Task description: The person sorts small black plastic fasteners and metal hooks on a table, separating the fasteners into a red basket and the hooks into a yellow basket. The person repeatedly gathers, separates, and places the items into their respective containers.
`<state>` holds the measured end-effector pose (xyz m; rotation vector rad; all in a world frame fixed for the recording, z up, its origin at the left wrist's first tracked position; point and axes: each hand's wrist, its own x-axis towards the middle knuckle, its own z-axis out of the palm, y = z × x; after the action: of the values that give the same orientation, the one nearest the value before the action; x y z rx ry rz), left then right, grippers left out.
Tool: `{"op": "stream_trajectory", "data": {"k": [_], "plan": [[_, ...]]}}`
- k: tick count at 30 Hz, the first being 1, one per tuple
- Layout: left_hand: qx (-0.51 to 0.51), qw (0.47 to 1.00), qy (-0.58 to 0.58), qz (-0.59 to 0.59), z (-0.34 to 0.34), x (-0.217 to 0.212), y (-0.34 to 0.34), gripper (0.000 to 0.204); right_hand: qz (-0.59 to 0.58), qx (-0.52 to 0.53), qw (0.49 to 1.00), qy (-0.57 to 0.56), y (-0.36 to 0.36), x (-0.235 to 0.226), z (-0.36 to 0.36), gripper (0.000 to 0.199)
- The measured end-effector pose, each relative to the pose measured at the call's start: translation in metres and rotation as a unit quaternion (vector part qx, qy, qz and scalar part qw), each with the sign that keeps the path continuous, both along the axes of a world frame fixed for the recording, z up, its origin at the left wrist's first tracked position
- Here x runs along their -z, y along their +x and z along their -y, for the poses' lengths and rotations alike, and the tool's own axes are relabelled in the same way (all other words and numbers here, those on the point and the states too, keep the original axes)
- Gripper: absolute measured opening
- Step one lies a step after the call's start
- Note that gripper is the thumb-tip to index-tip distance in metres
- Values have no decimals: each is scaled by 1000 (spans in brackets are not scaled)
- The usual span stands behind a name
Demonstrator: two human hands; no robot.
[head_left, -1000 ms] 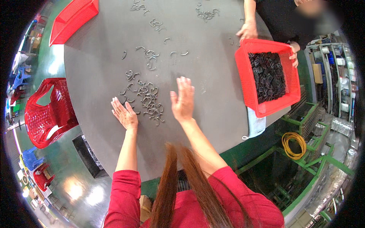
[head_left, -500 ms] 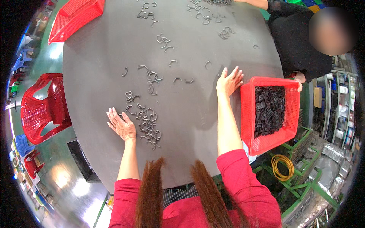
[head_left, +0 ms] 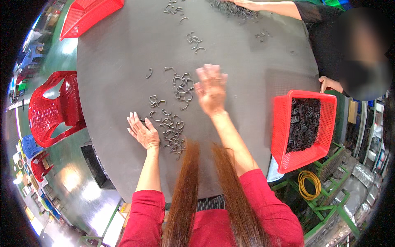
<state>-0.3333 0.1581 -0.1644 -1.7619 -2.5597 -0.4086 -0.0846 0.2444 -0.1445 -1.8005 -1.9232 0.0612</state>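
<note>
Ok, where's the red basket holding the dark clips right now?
In the head view the red basket sits at the round table's right edge, to the right of the raised right hand, with another person's hand by its far corner.

Dark grey round tabletop (head_left: 123,53), matte and plain. Scattered small curved clips (head_left: 173,127), dark grey, nearly matching it. Bright red plastic mesh basket (head_left: 284,123) at right, black pieces inside. Second red basket (head_left: 88,14) at top left. Glossy red plastic chair (head_left: 53,107) over green floor (head_left: 78,181). Yellow coiled cable (head_left: 308,185) below.
</note>
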Motion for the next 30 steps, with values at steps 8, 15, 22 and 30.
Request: {"op": "stream_trajectory", "data": {"k": [8, 15, 22, 30], "plan": [[17, 1000, 1, 20, -6, 0, 8, 49, -17, -64, 995, -69, -70, 18, 12, 66], [6, 999, -19, 28, -6, -5, 5, 50, -99, -135, 984, 67, -52, -25, -101, 57], [-2, 998, -65, 28, -12, -17, 6, 52, 22, -223, 966, 126, -58, -32, -324, 60], [6, 997, -67, 50, -10, -17, 4, 55, 88, -158, 975, -129, -46, 13, -443, 68]]}}
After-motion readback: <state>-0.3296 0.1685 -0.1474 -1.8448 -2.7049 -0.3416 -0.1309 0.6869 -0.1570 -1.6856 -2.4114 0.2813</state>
